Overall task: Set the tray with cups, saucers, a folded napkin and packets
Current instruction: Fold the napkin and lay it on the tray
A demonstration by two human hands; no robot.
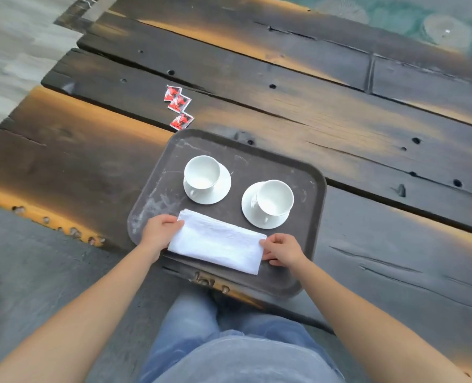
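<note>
Napkin [217, 242] was white, folded into a long rectangle with stacked layers showing at its upper-left corner. It lay flat on the near half of the tray [311, 230], long axis running from 10 to 4 o'clock, its lower right corner close to the near rim.

Tray was dark brown, rounded corners, scuffed with pale marks on the left side (sat on a dark wooden plank table [340, 120], near corner overhanging the edge).

Two white cups, each on its own white saucer, past the napkin: left cup [202, 172] on left saucer [220, 189] at about 11 o'clock from the napkin, right cup [275, 198] on right saucer [250, 210] at about 1 o'clock. Both upright, empty, well apart.

Three red packets [178, 107] lay off the tray on the table, at 11 o'clock from it, nearest one just beside the far-left rim.

Left hand [160, 226] pinched the napkin's left end, thumb on top. Right hand [283, 249] pinched the right end, fingers curled, knuckles up. Both forearms bare, reaching in from below.
</note>
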